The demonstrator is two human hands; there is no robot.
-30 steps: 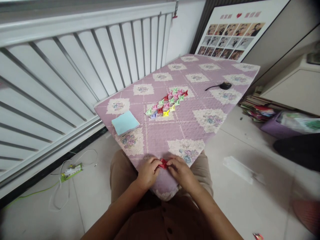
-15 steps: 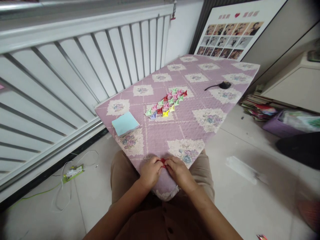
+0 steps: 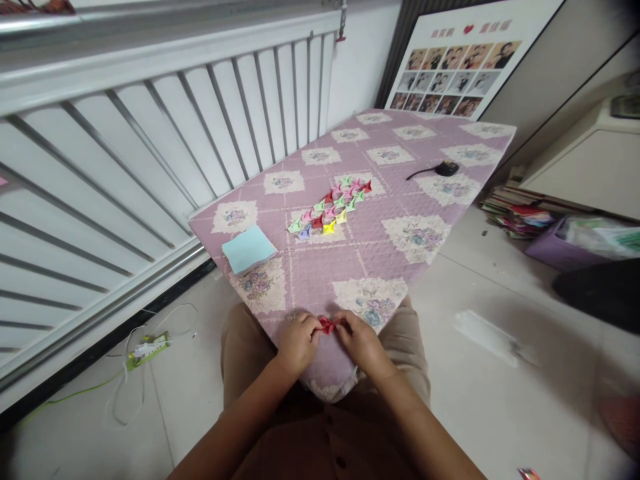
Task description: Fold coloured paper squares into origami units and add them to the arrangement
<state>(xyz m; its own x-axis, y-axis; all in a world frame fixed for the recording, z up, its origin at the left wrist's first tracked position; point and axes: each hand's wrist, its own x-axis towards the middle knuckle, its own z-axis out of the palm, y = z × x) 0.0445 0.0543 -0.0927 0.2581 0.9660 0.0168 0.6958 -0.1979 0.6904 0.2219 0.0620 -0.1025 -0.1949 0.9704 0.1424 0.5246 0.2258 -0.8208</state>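
The red folded paper [image 3: 327, 325] sits between the person's 2 hands, above the near corner of the cloth-covered desk [image 3: 320, 277]; whether it touches the cloth cannot be told. The left hand [image 3: 298, 341] grips its left end between thumb and fingertips, and the right hand [image 3: 362, 341] pinches its right end in the same way, so the middle of the red paper shows in the gap. Beyond the red paper, well apart from it, small folded paper pieces [image 3: 317, 221] in green, pink, red, yellow and blue-violet stand in slanting rows. To the left of the red paper and farther off lies a stack of light blue paper [image 3: 249, 248]. Far beyond it to the right is a black object with a thin tail [image 3: 447, 169].
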